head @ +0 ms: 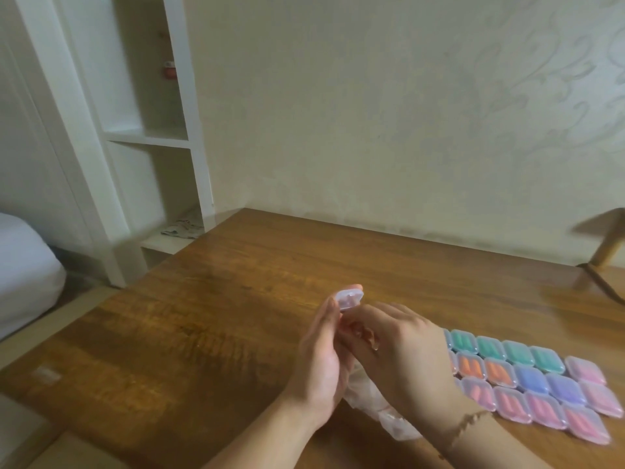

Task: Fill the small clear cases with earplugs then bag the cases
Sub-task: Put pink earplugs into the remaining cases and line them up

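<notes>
Small clear case (350, 298) pinched between both hands above the wooden tabletop (216, 319).

Left hand (321, 363) curled on the case's near side, right hand (402, 353) closed on it from the right. Crinkled clear bag (368, 397) under the wrists. Rows of filled rounded cases (534, 380) just right, near the tabletop's front edge. Bare polished wood left and ahead, up to the wall.
</notes>
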### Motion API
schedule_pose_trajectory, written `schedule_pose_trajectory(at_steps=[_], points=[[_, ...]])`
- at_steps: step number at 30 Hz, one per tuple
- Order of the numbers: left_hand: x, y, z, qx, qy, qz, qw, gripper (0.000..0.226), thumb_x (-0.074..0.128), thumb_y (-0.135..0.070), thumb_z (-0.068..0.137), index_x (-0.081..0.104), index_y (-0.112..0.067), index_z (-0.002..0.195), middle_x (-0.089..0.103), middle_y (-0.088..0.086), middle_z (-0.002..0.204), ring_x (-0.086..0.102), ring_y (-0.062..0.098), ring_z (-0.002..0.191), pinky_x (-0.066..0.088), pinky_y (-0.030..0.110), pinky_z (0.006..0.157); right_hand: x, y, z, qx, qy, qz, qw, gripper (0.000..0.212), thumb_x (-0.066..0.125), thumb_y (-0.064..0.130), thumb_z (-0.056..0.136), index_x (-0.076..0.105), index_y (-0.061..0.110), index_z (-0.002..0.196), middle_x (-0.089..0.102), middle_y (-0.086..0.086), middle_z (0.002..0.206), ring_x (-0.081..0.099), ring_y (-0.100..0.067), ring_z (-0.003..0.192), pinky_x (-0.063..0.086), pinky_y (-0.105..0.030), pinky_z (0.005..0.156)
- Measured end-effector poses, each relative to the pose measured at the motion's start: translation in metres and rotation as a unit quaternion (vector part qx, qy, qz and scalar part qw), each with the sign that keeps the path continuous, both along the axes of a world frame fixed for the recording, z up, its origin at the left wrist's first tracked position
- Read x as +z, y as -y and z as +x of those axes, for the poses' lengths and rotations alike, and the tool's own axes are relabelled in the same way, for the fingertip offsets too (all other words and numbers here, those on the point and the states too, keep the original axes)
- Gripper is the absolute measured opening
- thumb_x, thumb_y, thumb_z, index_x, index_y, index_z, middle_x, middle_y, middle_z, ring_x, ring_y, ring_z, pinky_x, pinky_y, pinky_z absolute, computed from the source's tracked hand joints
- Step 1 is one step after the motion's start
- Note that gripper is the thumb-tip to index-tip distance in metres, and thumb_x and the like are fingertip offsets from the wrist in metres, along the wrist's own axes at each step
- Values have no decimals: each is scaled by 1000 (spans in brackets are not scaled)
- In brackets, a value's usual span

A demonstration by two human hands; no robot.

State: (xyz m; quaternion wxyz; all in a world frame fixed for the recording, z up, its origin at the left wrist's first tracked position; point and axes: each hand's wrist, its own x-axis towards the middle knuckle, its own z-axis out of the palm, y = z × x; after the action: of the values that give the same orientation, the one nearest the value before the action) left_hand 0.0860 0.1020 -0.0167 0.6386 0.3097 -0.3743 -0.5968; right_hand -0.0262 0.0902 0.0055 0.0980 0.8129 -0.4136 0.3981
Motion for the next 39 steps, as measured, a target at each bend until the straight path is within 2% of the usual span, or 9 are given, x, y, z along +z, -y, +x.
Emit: schedule_pose_trajectory(at_steps=[7,12,15,19,22,24,28,34,39], points=[[-2,6,3,-2,-101,57,993,42,50,-37,93,63,-4,116,61,14,91,59,25,81,50,36,75,10,-4,-17,53,51,29,997,16,67,43,86,72,31,94,65,18,90,58,-6,79,48,-22,62],[-5,15,6,20,-170,119,978,37,65,-35,80,70,-9,106,58,8,88,56,20,70,45,35,73,25,-30,-63,62,118,22,991,19,63,38,84,72,21,79,61,10,85,59,-11,82,42,-21,69],[-3,18,4,45,-128,182,974,30,77,-35,69,71,-12,87,61,6,79,57,18,66,48,34,71,25,-51,-82,69,53,59,994,16,61,37,80,66,33,66,55,19,70,52,3,65,39,-13,64],[1,17,-1,80,-133,212,965,43,75,-39,53,71,-12,87,59,6,81,54,19,69,44,34,72,-2,-59,-78,23,-167,37,985,43,39,40,93,68,43,61,61,31,69,56,9,55,32,-4,88],[4,13,1,96,-150,189,966,55,72,-37,51,68,-10,99,57,7,87,52,18,68,42,35,75,-27,-51,-70,45,-211,84,973,12,62,36,69,71,43,72,61,28,73,60,6,57,51,-14,48],[3,14,3,99,-153,187,965,50,74,-33,57,67,-10,101,57,6,86,52,17,65,42,33,71,-32,-43,-65,65,-227,65,970,22,67,29,56,72,38,75,63,21,73,61,0,58,48,-17,40],[4,18,6,118,-181,208,954,30,71,-20,84,66,-8,111,55,8,87,50,18,64,46,32,68,-28,-26,-54,114,-237,41,964,12,62,20,71,65,29,77,61,11,75,60,-12,66,48,-27,39],[4,17,19,101,-221,195,950,42,51,-42,97,64,-7,116,55,9,83,51,19,67,45,33,70,-28,-17,-43,112,-179,84,974,8,58,26,77,56,28,70,58,13,71,55,-7,67,45,-19,46],[7,17,22,106,-180,209,955,34,52,-37,97,66,-7,106,62,10,77,56,20,66,50,33,60,-14,-28,-65,143,34,180,973,26,41,24,86,66,22,81,62,13,78,58,-8,81,46,-24,64]])
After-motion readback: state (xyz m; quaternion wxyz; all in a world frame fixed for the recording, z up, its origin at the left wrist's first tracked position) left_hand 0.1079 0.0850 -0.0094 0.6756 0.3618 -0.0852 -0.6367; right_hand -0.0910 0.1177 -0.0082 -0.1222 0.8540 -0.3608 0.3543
